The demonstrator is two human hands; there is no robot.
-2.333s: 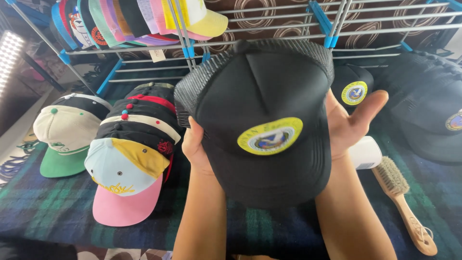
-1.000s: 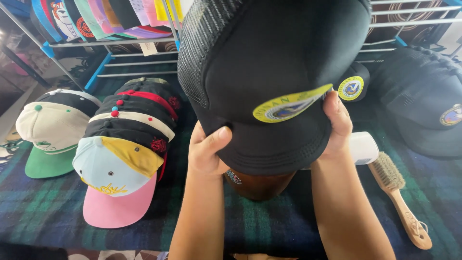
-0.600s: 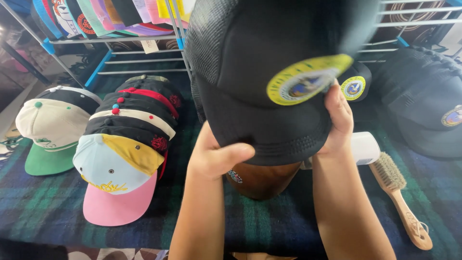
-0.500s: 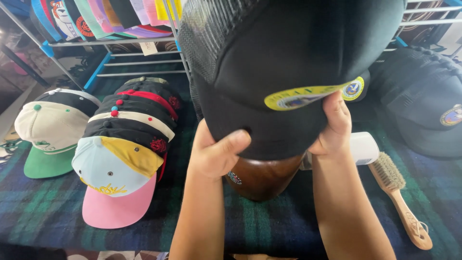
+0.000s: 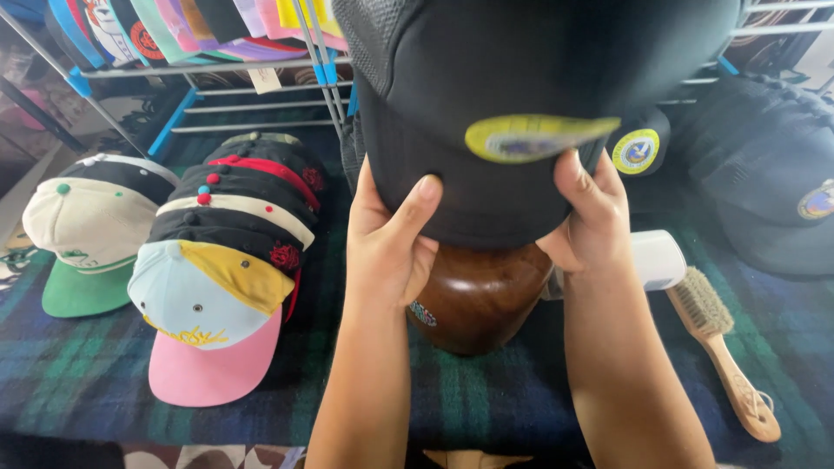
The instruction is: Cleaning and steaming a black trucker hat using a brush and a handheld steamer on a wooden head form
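Both of your hands are clamped on the black cap (image 5: 521, 95): your left hand (image 5: 391, 239) grips its lower left edge with the thumb laid up over the fabric, and your right hand (image 5: 591, 217) pinches the lower right edge, fingers curled onto the front panel just below the round yellow patch (image 5: 539, 137). The cap is raised directly above the brown wooden cap form (image 5: 478, 295), which stands on the dark plaid cloth (image 5: 78, 382); the cap's lower edge overlaps the top of the form from this view, but you cannot tell whether the two touch. Your left palm lies against the left side of the form, and your right wrist passes close by its right side. To the left of the form lies a row of overlapping caps, the nearest being a light blue and yellow cap with a pink brim (image 5: 208, 321), and farther left a cream cap with a green brim (image 5: 87, 234). To the right of the form, a white cylinder (image 5: 656, 259) lies just behind your right wrist, with a wooden-handled brush (image 5: 725, 347) beside it. Farther right of the form rest more dark caps (image 5: 773, 191) bearing round patches. Behind the form, a metal rack (image 5: 234, 95) with blue joints carries a row of coloured caps.
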